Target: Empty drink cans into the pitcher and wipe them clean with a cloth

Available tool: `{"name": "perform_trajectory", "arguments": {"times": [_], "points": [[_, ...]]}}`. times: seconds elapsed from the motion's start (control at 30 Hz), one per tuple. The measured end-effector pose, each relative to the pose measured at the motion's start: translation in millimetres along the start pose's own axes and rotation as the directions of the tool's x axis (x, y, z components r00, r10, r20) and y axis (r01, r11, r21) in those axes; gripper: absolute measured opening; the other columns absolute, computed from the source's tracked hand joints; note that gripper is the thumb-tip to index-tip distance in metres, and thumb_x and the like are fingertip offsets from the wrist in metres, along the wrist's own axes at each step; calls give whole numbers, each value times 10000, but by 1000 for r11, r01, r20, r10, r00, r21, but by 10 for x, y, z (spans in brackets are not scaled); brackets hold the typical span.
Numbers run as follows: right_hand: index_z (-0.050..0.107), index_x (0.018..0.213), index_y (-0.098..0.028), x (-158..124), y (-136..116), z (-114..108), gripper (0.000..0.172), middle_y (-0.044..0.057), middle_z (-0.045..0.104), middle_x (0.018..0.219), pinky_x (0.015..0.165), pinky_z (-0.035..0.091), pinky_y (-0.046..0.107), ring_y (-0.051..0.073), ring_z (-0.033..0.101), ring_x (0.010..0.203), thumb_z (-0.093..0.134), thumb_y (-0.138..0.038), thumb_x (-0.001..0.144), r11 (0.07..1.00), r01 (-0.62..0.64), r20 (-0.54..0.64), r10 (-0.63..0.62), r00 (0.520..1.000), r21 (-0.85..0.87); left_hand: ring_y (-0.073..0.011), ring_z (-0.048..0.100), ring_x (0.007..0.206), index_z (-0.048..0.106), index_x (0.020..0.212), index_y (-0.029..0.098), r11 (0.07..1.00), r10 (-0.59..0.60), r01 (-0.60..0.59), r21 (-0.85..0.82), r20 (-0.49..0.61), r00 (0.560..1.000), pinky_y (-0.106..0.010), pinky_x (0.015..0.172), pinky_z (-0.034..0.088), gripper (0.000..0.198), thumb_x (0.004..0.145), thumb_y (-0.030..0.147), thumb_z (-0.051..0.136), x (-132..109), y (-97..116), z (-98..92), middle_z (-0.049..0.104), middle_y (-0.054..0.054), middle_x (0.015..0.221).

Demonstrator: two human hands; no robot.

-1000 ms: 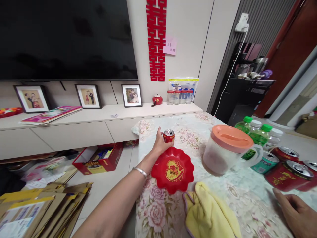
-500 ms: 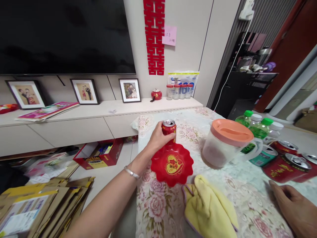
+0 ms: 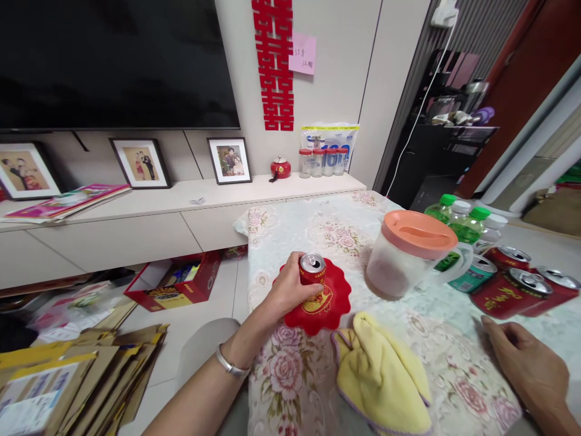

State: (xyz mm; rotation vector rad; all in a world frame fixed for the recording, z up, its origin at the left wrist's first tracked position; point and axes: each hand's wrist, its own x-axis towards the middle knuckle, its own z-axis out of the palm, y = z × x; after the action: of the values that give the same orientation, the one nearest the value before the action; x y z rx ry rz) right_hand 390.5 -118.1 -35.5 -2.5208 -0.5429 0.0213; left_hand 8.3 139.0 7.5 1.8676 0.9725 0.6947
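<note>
My left hand (image 3: 290, 287) is wrapped around a red drink can (image 3: 313, 271), upright with its tab top facing up. The can is over the far part of a scalloped red plate (image 3: 338, 297) with a gold heart print; whether its base touches the plate cannot be made out. Close to the plate's near side lies a crumpled yellow cloth (image 3: 384, 375). On the right, my right hand (image 3: 529, 363) rests on the tablecloth with its fingers curled in and nothing visible in them. Just beyond it stand several cans, among them a large red can (image 3: 511, 295).
A clear pitcher with an orange lid (image 3: 408, 257) stands right of the plate. Behind the cans are several plastic bottles (image 3: 469, 227). The floral tablecloth (image 3: 285, 369) covers the table. A red box (image 3: 175, 284) and flattened cardboard (image 3: 91, 381) lie on the floor at left.
My left hand has brought the red can nearer, from behind the plate to over it. The right hand stays curled beside the cans. The whole view has shifted slightly.
</note>
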Motion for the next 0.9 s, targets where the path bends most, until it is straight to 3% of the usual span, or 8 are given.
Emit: {"name": "perform_trajectory", "arguments": {"times": [0.13, 0.33, 0.47, 0.57, 0.63, 0.73, 0.8, 0.9], "points": [[568, 419, -386, -100, -46, -24, 372, 102, 603, 514, 612, 383, 518, 393, 538, 550, 651, -686, 622, 992, 50, -51, -45, 998, 116, -303, 645, 1128, 439, 1187, 237, 1000, -1, 2, -7, 87, 996, -433, 985, 496, 624, 685, 329, 799, 70, 1, -48, 650, -73, 1197], [701, 670, -333, -247, -232, -64, 372, 51, 716, 700, 730, 508, 510, 349, 660, 721, 689, -705, 672, 918, 162, -92, -138, 986, 363, -329, 652, 1181, 224, 1524, 259, 998, 6, 13, -66, 278, 960, -469, 1038, 485, 1044, 676, 306, 830, 144, -53, -214, 663, -93, 1262], [743, 1116, -292, -150, -573, 5, 589, 64, 770, 1176, 900, 591, 462, 340, 709, 1095, 746, -711, 702, 747, 225, -49, -250, 967, 626, -308, 657, 1218, 230, 1530, 281, 984, 34, 21, -177, 303, 953, -437, 1029, 508, 979, 715, 239, 771, 105, -145, -218, 625, -104, 1384], [716, 1231, -288, -50, -867, 92, 643, 78, 716, 1340, 902, 598, 425, 323, 678, 1197, 772, -688, 731, 611, 218, 5, -342, 940, 761, -288, 659, 1210, 335, 1461, 282, 983, 61, -7, -184, 286, 956, -415, 1027, 511, 844, 715, 187, 719, 102, -156, -167, 656, -60, 1330], [744, 1161, -255, -4, -1021, 154, 613, 101, 754, 1234, 862, 598, 417, 305, 711, 1098, 805, -673, 717, 541, 199, 22, -374, 927, 817, -279, 670, 1171, 431, 1362, 265, 985, 84, -38, -168, 271, 959, -405, 1020, 510, 715, 706, 180, 703, 118, -136, -140, 685, -33, 1238], [745, 937, -225, 36, -1169, 231, 562, 76, 762, 904, 726, 584, 369, 233, 709, 822, 853, -693, 646, 443, 185, -13, -362, 932, 877, -278, 683, 1124, 479, 1276, 255, 984, 78, -33, -177, 254, 964, -396, 988, 520, 619, 703, 207, 708, 144, -109, -127, 696, -27, 1185], [682, 782, -220, 47, -1235, 256, 542, 23, 670, 717, 622, 538, 313, 169, 631, 671, 864, -704, 622, 384, 190, -52, -340, 939, 904, -287, 685, 1127, 476, 1270, 258, 984, 53, -9, -178, 247, 967, -402, 980, 524, 616, 705, 226, 720, 146, -100, -133, 698, -38, 1198], [520, 624, -210, 35, -1333, 240, 592, -42, 477, 590, 539, 450, 260, 106, 475, 567, 866, -689, 636, 312, 203, -89, -343, 935, 928, -295, 679, 1145, 480, 1258, 259, 986, 37, 1, -166, 228, 973, -424, 1002, 514, 599, 713, 244, 730, 129, -78, -147, 698, -51, 1216]]}}
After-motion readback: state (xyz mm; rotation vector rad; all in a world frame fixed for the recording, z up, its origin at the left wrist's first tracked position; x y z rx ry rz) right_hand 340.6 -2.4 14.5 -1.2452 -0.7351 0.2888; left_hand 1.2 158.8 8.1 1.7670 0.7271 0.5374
